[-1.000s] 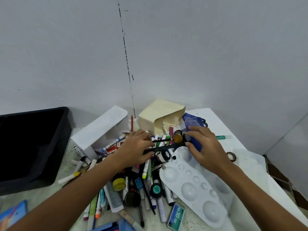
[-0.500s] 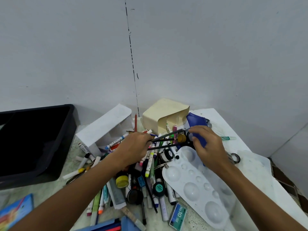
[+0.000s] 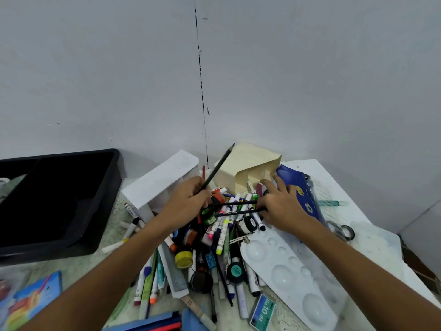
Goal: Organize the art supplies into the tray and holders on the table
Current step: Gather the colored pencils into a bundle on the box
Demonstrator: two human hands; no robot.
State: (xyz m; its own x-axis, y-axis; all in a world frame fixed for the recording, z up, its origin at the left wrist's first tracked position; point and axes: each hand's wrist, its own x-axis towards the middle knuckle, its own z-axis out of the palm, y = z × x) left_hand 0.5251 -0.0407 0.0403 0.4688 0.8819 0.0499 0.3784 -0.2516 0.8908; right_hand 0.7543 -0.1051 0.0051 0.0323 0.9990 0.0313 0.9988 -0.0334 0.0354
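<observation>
The dark pencil (image 3: 218, 169) stood in your left hand (image 3: 188, 201), pinched low on its shaft, with its long axis slanting up and away from you and its sharpened tip raised over the near edge of the cream holder (image 3: 248, 163). That holder lay tipped on its side just beyond both hands, its open mouth turned toward your right hand (image 3: 281, 206), so the pencil's tip pointed past the closed back of it rather than into the opening. Two more dark pencils (image 3: 238, 209) lay nearly level between your hands, running left to right, their right ends under the curled fingers of your right hand, which held them there; whether your left hand also touched their left ends could not be made out. Your left hand was the nearer one to the white holder (image 3: 162, 180), which lay on its side touching the far side of that wrist, and it was also nearer to the black tray (image 3: 102, 211), well off to its left. I judge the next move turned on that slant: the raised pencil needed swinging toward whichever opening you chose. Below both wrists, toward you, the heap of markers (image 3: 224, 235) covered the worktop (image 3: 78, 266), and the white palette (image 3: 293, 271) lay under your right forearm.
</observation>
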